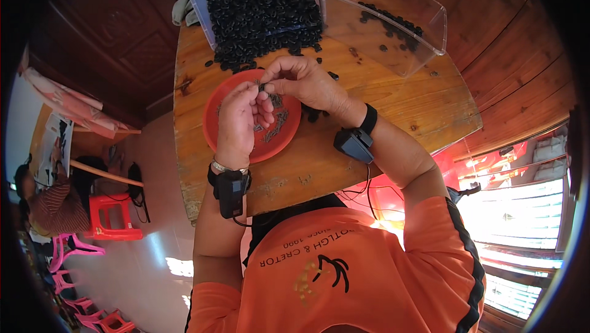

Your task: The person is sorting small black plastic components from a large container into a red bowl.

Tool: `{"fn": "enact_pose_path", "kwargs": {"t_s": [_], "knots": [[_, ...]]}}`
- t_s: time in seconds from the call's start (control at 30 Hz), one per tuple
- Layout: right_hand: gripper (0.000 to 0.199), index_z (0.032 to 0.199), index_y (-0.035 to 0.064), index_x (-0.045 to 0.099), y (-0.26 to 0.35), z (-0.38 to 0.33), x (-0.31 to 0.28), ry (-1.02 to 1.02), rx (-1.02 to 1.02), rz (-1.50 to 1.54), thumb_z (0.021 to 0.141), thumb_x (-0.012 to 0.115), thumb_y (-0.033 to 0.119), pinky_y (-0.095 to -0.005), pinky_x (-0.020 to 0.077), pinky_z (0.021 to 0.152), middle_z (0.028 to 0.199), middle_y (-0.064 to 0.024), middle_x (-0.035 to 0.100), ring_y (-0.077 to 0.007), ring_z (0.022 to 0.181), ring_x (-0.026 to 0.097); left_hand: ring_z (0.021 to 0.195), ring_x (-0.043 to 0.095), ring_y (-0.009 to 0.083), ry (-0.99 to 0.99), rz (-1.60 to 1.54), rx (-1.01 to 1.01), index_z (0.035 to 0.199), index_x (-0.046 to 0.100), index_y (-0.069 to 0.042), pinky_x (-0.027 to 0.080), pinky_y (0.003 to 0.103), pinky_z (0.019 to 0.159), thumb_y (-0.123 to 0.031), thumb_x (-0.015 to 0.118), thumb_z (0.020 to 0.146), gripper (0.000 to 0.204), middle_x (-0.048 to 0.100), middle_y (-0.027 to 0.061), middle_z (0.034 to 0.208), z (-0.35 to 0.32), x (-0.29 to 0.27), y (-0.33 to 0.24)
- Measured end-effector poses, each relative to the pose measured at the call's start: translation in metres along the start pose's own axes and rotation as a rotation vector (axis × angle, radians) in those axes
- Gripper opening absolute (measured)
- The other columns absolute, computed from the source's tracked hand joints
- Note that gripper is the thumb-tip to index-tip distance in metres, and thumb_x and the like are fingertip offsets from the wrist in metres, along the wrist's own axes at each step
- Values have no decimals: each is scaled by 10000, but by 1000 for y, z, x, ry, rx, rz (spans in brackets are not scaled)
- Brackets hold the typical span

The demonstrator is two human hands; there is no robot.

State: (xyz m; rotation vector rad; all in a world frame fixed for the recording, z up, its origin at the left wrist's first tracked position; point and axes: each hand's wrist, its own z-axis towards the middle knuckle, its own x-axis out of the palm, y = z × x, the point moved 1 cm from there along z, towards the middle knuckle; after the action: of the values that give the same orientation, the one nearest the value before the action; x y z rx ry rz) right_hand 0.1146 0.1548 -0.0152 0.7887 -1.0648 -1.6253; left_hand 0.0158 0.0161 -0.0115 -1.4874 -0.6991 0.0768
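Over a round red-orange bowl [212, 125] my two hands meet, fingertips nearly touching. My left hand [238, 114] is closed in a loose curl, palm partly up, its thumb and forefinger on a small dark piece [262, 87]. From the right, my right hand [310, 84] pinches the same piece. Its exact kind is too small to make out, and the fingers cover most of it. Small grey metal-looking parts [278, 125] lie scattered in the bowl beneath my hands.
A translucent bin [195, 7] spills many small black oval pieces [264, 7] onto the wooden table [393, 108] beyond the bowl. A clear tray [444, 31] with more black pieces stands at the far right. Another person [52, 204] sits at the left near a red stool [114, 216].
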Motion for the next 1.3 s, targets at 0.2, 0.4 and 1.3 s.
{"fn": "enact_pose_path", "kwargs": {"t_s": [0.2, 0.4, 1.3], "knots": [[138, 972, 21, 658, 2, 0, -1, 4, 2, -133, 842, 618, 2, -229, 479, 792, 902, -18, 656, -75, 857, 589, 532, 541, 146, 25, -49, -54, 827, 530, -62, 395, 235, 471, -189, 470, 879, 149, 567, 47, 663, 3, -1, 4], [150, 990, 28, 670, 9, -2, 6, -19, 16, -170, 852, 611, 20, -239, 480, 796, 896, -15, 665, -82, 846, 597, 534, 533, 126, -10, -68, 48, 811, 529, -64, 393, 224, 476, -151, 477, 860, 112, 558, 33, 660, 4, -2, 6], [143, 810, 98, 689, 9, -10, 14, 192, -59, -1205, 677, 667, 147, -343, 495, 734, 847, -100, 637, -289, 768, 613, 534, 505, 74, -185, 171, 267, 783, 548, -62, 394, 186, 499, -111, 479, 864, 117, 551, 9, 655, 1, -5, -12]]}}
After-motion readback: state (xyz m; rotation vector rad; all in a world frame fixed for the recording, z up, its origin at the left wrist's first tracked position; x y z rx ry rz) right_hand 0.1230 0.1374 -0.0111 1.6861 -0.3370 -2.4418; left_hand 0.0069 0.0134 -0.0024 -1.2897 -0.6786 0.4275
